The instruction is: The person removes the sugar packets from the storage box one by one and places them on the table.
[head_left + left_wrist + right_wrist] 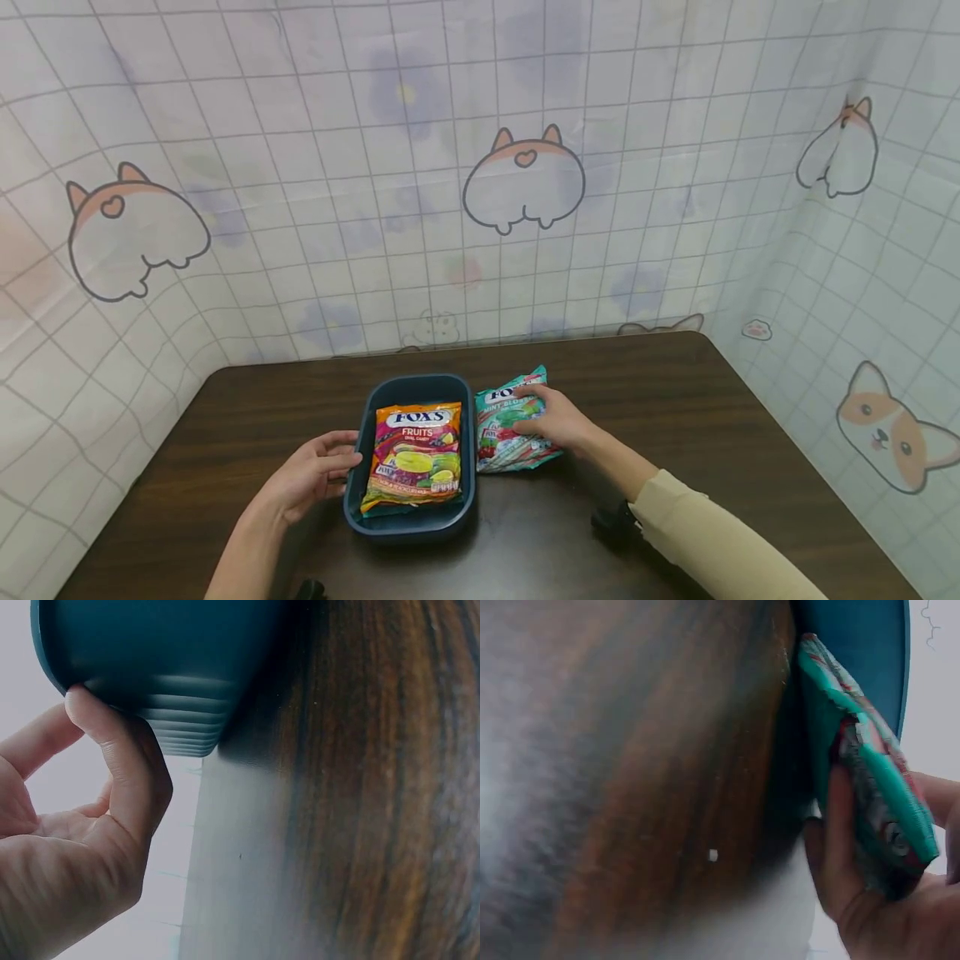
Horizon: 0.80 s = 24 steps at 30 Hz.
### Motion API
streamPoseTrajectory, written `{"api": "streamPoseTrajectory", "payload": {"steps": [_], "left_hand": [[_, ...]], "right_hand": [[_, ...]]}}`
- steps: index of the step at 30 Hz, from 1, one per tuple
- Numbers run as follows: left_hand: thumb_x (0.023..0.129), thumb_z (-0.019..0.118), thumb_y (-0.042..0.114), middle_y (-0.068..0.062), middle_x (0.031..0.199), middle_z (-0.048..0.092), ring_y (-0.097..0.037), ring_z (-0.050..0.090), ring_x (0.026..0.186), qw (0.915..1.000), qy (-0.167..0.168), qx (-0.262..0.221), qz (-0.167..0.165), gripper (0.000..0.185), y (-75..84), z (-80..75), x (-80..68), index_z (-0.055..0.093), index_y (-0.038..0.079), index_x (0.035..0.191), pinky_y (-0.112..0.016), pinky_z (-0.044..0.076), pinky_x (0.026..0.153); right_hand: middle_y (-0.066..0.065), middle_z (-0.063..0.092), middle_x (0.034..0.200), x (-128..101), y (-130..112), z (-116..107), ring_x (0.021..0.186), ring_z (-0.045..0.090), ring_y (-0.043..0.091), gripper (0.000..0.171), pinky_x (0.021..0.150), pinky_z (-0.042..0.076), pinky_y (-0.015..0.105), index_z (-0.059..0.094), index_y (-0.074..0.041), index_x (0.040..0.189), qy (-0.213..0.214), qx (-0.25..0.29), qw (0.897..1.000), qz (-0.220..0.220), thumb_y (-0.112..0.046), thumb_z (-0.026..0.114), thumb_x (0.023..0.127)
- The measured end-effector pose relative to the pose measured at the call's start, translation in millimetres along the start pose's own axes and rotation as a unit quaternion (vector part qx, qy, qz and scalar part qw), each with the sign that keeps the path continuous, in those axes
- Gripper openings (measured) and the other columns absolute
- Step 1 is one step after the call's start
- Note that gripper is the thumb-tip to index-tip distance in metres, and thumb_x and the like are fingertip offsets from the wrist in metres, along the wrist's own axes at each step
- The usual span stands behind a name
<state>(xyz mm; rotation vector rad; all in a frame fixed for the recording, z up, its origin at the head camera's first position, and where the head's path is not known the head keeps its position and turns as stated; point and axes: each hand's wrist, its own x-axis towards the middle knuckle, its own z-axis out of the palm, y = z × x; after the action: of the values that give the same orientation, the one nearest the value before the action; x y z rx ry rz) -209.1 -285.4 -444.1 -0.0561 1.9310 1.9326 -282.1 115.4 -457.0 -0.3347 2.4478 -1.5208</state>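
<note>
- The right hand (558,421) grips the teal foil candy bag with mint print (504,425): the fingers lie over its top, and in the right wrist view the thumb (840,847) is curled under its edge, so the bag is pinched between thumb and fingers.
- This teal bag (870,780) lies on the dark brown wooden table (712,433), just beside the outer wall of the bin, at 3 o'clock from it. One edge looks lifted a little from the wood.
- The left hand (311,475) is at 9 o'clock of the dark blue plastic oval bin (408,521). Its fingers are relaxed and slightly spread; in the left wrist view one fingertip (82,701) touches the bin's outer wall (165,652) near the rim. It does not close around anything.
- Inside the bin lies flat an orange and magenta candy bag with fruit pictures (415,457), and it fills most of the bottom.
- The bin stands near the middle of the table, close to the person.
- A beige long sleeve (712,542) covers the right forearm.
- Behind the table, from 9 to 3 o'clock, hangs a white checked curtain with cartoon dogs (525,179).
</note>
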Motion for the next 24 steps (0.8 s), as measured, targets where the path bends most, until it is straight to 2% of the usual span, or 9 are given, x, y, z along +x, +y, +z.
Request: {"api": "streamPoseTrajectory", "payload": {"steps": [4,7,12,14,16,18,20,24], "left_hand": [[0.104,0.061,0.015,-0.007,0.114,0.067,-0.018,0.068,0.094,1.0,-0.005,0.0,0.005,0.063,0.3,1.2,1.4,0.025,-0.007,0.151,-0.036,0.059,0.082],[0.104,0.06,0.014,-0.007,0.114,0.067,-0.018,0.067,0.093,0.9999,-0.011,-0.002,0.005,0.062,-0.7,2.6,2.5,0.026,-0.008,0.15,-0.035,0.059,0.081],[0.104,0.061,0.014,-0.008,0.114,0.067,-0.018,0.068,0.092,0.9998,-0.015,-0.005,0.007,0.062,-3.4,2.3,2.9,0.026,-0.008,0.15,-0.036,0.059,0.081],[0.104,0.061,0.015,-0.008,0.115,0.066,-0.019,0.068,0.094,0.9998,-0.014,-0.005,0.01,0.062,-4.0,1.1,2.6,0.026,-0.008,0.15,-0.037,0.059,0.082],[0.104,0.061,0.015,-0.008,0.115,0.067,-0.019,0.068,0.094,0.9999,-0.013,-0.004,0.009,0.063,-4.4,-0.2,2.1,0.025,-0.008,0.151,-0.037,0.059,0.083],[0.105,0.061,0.016,-0.007,0.115,0.067,-0.019,0.068,0.094,0.9999,-0.011,-0.002,0.007,0.063,-5.0,-1.8,1.5,0.025,-0.007,0.151,-0.037,0.059,0.083],[0.105,0.06,0.016,-0.006,0.115,0.067,-0.019,0.068,0.094,0.9999,-0.011,-0.002,0.005,0.063,-5.4,-2.9,1.1,0.025,-0.007,0.151,-0.037,0.059,0.082],[0.105,0.06,0.016,-0.006,0.114,0.067,-0.018,0.068,0.092,0.9999,-0.012,-0.007,0.006,0.061,-4.8,-3.6,1.9,0.026,-0.007,0.151,-0.037,0.059,0.082]], "right_hand": [[0.016,0.056,0.141,1,-3,-6,0.124,0.052,0.036,0.058,0.099,0.045,0.053,0.057,-0.005,0.141,0.002,-0.068,0.998,-0.012,-0.022,0.08,0.09],[0.017,0.06,0.135,-2,-3,-12,0.12,0.056,0.042,0.058,0.096,0.047,0.055,0.056,-0.004,0.142,0.012,-0.12,0.993,-0.017,-0.025,0.076,0.093],[0.023,0.051,0.146,-9,-12,-17,0.134,0.047,0.044,0.054,0.102,0.043,0.06,0.053,0.0,0.144,0.051,-0.132,0.988,-0.055,-0.023,0.071,0.098],[0.022,0.051,0.146,-12,-20,-14,0.137,0.045,0.043,0.051,0.104,0.043,0.059,0.053,-0.002,0.143,0.064,-0.105,0.989,-0.078,-0.022,0.07,0.099],[0.018,0.054,0.143,-16,-30,-8,0.132,0.052,0.039,0.048,0.1,0.048,0.054,0.055,-0.006,0.142,0.059,-0.059,0.992,-0.093,-0.02,0.07,0.1],[0.018,0.055,0.142,-20,-40,1,0.127,0.057,0.037,0.046,0.097,0.052,0.052,0.054,-0.008,0.143,0.026,0.004,0.995,-0.1,-0.019,0.069,0.1],[0.02,0.055,0.141,-23,-48,11,0.122,0.062,0.034,0.047,0.094,0.054,0.05,0.052,-0.006,0.144,-0.021,0.072,0.993,-0.094,-0.019,0.068,0.101],[0.027,0.048,0.147,-29,-64,30,0.124,0.061,0.037,0.055,0.098,0.051,0.049,0.041,0.0,0.15,-0.117,0.197,0.972,-0.052,-0.018,0.065,0.104]]}}
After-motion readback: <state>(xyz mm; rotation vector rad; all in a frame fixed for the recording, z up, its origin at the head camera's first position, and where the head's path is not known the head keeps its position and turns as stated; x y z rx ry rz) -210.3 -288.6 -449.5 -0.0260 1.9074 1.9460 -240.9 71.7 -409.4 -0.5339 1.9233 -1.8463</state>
